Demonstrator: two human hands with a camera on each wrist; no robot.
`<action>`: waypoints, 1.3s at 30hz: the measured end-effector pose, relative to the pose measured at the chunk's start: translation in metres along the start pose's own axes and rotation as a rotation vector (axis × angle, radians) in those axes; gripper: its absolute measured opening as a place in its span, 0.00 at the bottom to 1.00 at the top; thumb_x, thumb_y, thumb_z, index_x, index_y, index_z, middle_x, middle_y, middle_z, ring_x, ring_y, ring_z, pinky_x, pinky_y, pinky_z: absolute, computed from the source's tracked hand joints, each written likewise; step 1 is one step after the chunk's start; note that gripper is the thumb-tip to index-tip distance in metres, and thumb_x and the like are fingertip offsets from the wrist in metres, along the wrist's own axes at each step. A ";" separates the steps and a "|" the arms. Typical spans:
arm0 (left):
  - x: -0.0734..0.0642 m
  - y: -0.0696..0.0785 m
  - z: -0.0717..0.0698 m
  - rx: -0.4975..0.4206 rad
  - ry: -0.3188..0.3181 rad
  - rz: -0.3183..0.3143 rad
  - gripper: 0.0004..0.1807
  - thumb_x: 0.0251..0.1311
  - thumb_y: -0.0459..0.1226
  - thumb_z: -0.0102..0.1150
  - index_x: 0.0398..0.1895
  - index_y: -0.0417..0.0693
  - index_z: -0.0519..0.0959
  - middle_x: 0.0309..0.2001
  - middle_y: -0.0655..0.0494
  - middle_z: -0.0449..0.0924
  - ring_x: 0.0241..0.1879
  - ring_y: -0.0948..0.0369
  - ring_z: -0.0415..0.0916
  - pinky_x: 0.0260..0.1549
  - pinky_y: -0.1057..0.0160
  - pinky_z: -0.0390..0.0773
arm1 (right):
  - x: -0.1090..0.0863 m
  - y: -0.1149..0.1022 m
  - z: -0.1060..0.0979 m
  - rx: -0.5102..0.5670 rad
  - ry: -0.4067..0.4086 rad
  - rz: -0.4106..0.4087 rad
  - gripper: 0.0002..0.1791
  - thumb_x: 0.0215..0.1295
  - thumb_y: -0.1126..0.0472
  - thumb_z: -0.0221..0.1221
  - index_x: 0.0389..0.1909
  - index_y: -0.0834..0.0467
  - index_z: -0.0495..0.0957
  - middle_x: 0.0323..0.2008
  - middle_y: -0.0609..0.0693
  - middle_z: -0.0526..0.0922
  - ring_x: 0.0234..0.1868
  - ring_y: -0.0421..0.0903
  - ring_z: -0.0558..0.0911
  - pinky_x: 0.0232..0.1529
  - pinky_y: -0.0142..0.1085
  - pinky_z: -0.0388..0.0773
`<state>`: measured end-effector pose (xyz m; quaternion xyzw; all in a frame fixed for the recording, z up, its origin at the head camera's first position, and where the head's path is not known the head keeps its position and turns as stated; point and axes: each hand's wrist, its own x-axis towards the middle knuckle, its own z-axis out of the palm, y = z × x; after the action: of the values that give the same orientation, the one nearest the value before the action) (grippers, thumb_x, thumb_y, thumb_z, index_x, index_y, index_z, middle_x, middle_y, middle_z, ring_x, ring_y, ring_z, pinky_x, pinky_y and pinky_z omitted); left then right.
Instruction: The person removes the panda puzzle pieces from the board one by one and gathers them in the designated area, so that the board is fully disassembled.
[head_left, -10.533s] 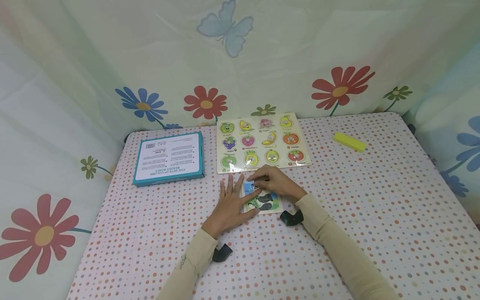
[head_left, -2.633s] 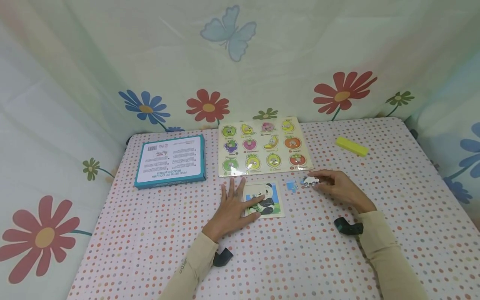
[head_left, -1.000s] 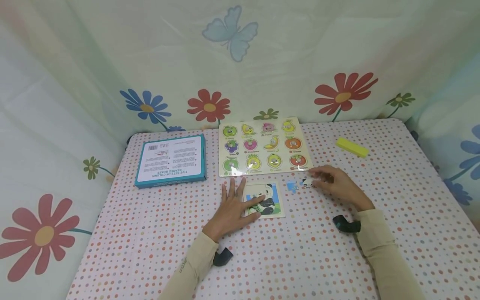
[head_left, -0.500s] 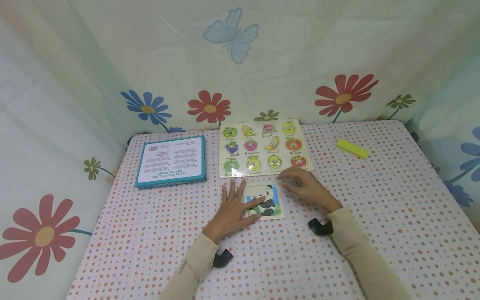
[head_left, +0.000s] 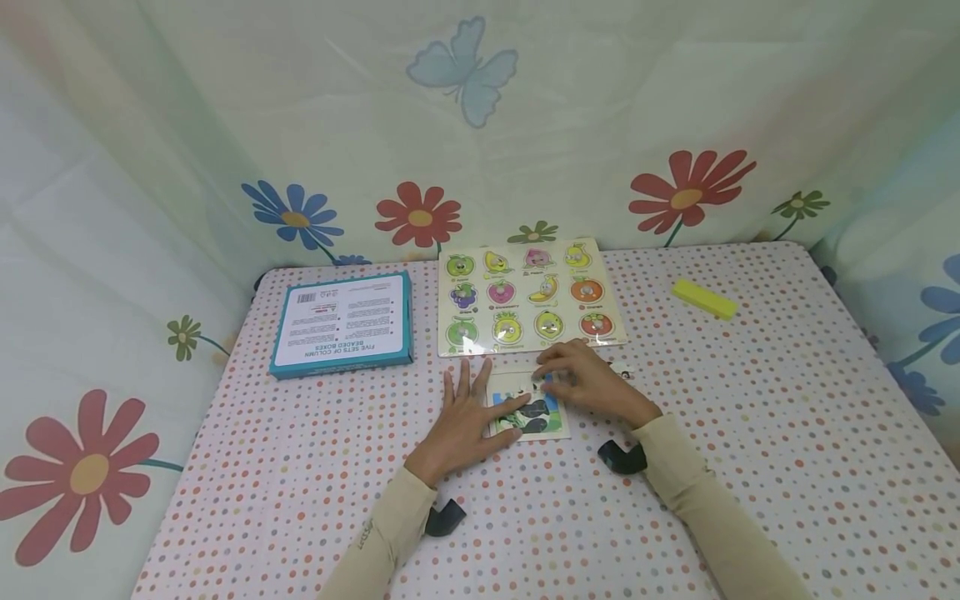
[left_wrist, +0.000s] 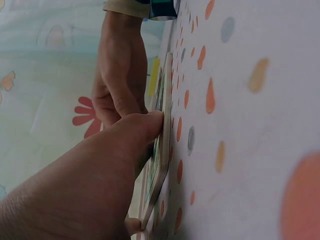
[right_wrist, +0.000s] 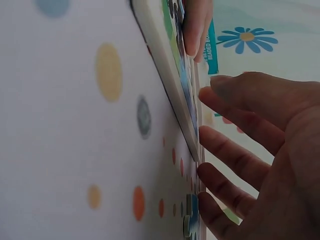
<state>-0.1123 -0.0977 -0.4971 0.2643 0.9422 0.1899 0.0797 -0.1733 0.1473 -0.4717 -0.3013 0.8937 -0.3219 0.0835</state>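
Observation:
A small panda jigsaw puzzle (head_left: 553, 421) in a pale square frame lies on the dotted table. My left hand (head_left: 461, 425) rests on its left side, fingers spread, with the index finger reaching across the picture and the thumb at the lower edge. My right hand (head_left: 588, 385) is at the puzzle's upper right corner, thumb and index fingertips right at the picture. In the right wrist view its other fingers (right_wrist: 232, 152) are spread and gently bent, with no piece showing between them. Loose puzzle pieces (right_wrist: 192, 212) lie right of the frame, mostly hidden by this hand in the head view.
Behind the puzzle lies a fruit peg board (head_left: 528, 293). A teal-edged box (head_left: 341, 323) is at the back left, and a yellow block (head_left: 705, 298) at the back right. A flowered curtain (head_left: 337, 100) borders the table's far side.
Several seconds ago both hands were on the puzzle; pieces have since appeared to its right. My right hand has left them and moved left to the puzzle's corner. My left hand stays put.

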 end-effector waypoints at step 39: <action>0.000 0.002 -0.001 -0.003 0.001 -0.008 0.28 0.65 0.65 0.41 0.69 0.82 0.59 0.77 0.43 0.29 0.72 0.39 0.19 0.66 0.37 0.23 | -0.005 0.000 0.000 0.031 0.021 -0.012 0.10 0.62 0.54 0.63 0.41 0.51 0.86 0.50 0.51 0.77 0.53 0.51 0.68 0.53 0.53 0.66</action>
<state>-0.1119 -0.0968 -0.4956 0.2604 0.9430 0.1910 0.0802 -0.1687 0.1502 -0.4721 -0.3017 0.8876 -0.3395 0.0770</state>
